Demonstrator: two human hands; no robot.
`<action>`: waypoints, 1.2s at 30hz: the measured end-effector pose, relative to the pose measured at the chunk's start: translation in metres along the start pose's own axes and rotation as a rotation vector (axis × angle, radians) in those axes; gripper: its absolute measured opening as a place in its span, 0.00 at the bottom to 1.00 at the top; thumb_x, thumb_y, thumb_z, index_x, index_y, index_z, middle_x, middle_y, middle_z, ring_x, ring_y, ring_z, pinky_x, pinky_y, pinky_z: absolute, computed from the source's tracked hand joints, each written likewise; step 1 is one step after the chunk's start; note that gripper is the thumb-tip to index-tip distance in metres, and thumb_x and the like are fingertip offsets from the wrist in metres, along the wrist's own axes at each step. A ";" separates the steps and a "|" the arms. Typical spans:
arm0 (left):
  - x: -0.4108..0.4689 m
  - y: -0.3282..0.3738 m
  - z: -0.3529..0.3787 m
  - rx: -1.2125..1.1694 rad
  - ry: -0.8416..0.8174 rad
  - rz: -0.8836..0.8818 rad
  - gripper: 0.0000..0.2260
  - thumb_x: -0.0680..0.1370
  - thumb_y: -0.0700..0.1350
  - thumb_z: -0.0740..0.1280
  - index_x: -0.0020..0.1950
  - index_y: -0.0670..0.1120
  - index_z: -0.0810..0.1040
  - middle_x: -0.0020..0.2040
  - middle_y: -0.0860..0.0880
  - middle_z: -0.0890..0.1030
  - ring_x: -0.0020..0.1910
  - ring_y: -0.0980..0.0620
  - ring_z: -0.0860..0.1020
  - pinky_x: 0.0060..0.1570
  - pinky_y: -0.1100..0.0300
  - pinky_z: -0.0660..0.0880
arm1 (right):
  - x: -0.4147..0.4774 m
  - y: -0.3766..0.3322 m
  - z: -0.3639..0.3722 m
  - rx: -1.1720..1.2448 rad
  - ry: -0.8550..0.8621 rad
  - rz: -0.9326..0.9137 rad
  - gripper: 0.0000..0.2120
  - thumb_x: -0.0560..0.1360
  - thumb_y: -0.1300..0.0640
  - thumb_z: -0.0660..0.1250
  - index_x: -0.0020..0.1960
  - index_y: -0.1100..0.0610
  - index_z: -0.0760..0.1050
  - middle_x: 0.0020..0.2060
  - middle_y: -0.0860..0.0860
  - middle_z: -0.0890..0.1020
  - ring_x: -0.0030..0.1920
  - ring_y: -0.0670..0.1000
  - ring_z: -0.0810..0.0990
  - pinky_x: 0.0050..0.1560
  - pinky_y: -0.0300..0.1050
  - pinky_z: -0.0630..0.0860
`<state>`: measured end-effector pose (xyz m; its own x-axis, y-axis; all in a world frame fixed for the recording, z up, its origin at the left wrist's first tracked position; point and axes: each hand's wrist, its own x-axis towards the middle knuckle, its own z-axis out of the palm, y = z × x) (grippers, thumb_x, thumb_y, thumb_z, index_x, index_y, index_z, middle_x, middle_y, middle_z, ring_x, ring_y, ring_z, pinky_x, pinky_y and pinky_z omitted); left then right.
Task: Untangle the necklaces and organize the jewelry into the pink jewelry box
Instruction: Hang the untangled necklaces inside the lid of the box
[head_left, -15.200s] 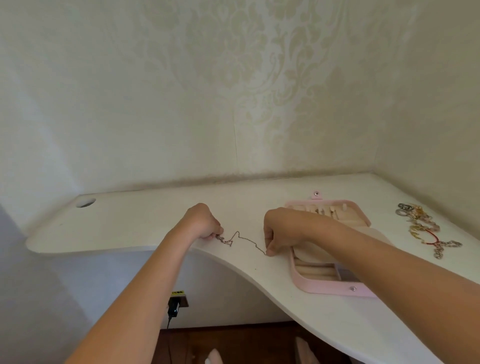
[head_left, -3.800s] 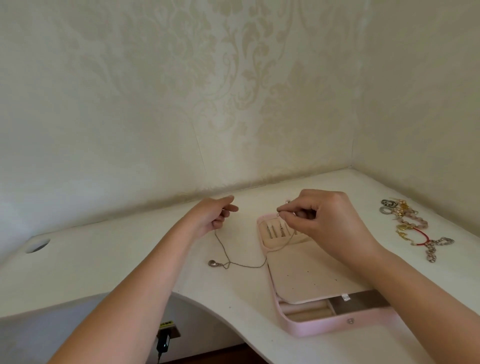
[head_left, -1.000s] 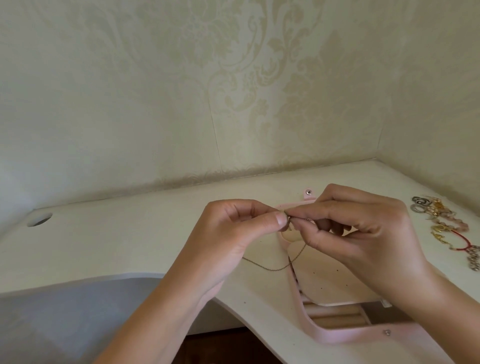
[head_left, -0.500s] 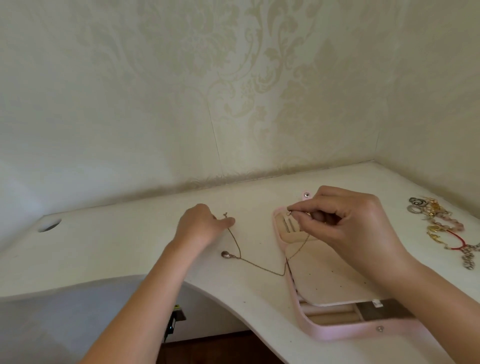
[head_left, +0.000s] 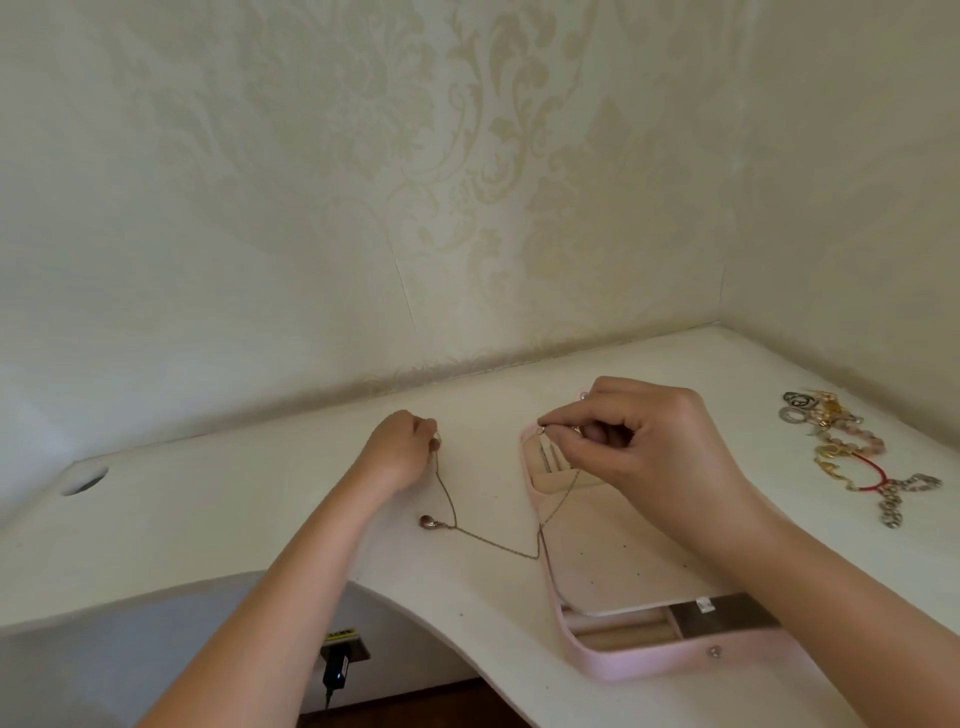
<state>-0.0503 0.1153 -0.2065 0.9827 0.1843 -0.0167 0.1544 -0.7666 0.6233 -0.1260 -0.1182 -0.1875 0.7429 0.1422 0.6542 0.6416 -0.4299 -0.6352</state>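
Observation:
A thin gold necklace (head_left: 498, 545) sags in a V between my two hands, its small teardrop pendant (head_left: 428, 521) lying on the white desk. My left hand (head_left: 402, 454) pinches one end of the chain just above the desk. My right hand (head_left: 639, 447) pinches the other end, with its ring clasp, above the far end of the open pink jewelry box (head_left: 670, 662). The box's beige inner flap (head_left: 623, 566) lies over the compartments; only the nearest compartments show. My right forearm hides the box's right side.
A heap of bracelets and rings (head_left: 852, 457) lies on the desk at the right, near the wall corner. A round cable hole (head_left: 83, 480) sits at the desk's far left. The curved front edge of the desk (head_left: 415, 608) cuts in below my hands. A plug (head_left: 335, 670) hangs under the desk.
My hands, pinched together a second ago, have moved apart. The chain is stretched out between them and the pendant has come to rest on the desk.

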 end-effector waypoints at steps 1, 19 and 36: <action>-0.006 0.006 -0.006 -0.224 -0.046 -0.006 0.16 0.83 0.40 0.56 0.36 0.42 0.71 0.34 0.46 0.75 0.29 0.52 0.74 0.33 0.61 0.71 | 0.000 0.000 -0.001 0.031 0.000 0.024 0.05 0.70 0.47 0.69 0.41 0.44 0.84 0.30 0.42 0.76 0.32 0.45 0.74 0.33 0.53 0.74; -0.067 0.094 -0.073 0.304 -0.451 0.472 0.12 0.76 0.41 0.70 0.58 0.50 0.80 0.44 0.57 0.85 0.47 0.68 0.80 0.52 0.70 0.73 | 0.005 -0.003 -0.006 0.150 -0.127 0.273 0.06 0.65 0.41 0.70 0.40 0.38 0.83 0.31 0.46 0.79 0.31 0.43 0.70 0.39 0.53 0.72; -0.099 0.114 -0.091 0.137 -0.470 0.607 0.03 0.75 0.42 0.70 0.45 0.49 0.83 0.39 0.52 0.85 0.46 0.57 0.83 0.57 0.53 0.75 | 0.006 -0.031 -0.021 0.495 -0.104 0.212 0.04 0.67 0.58 0.75 0.37 0.48 0.85 0.28 0.51 0.80 0.31 0.46 0.71 0.32 0.35 0.67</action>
<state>-0.1389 0.0651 -0.0626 0.8345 -0.5486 -0.0518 -0.4435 -0.7245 0.5276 -0.1452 -0.1227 -0.1549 0.8644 0.1965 0.4629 0.4705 0.0089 -0.8824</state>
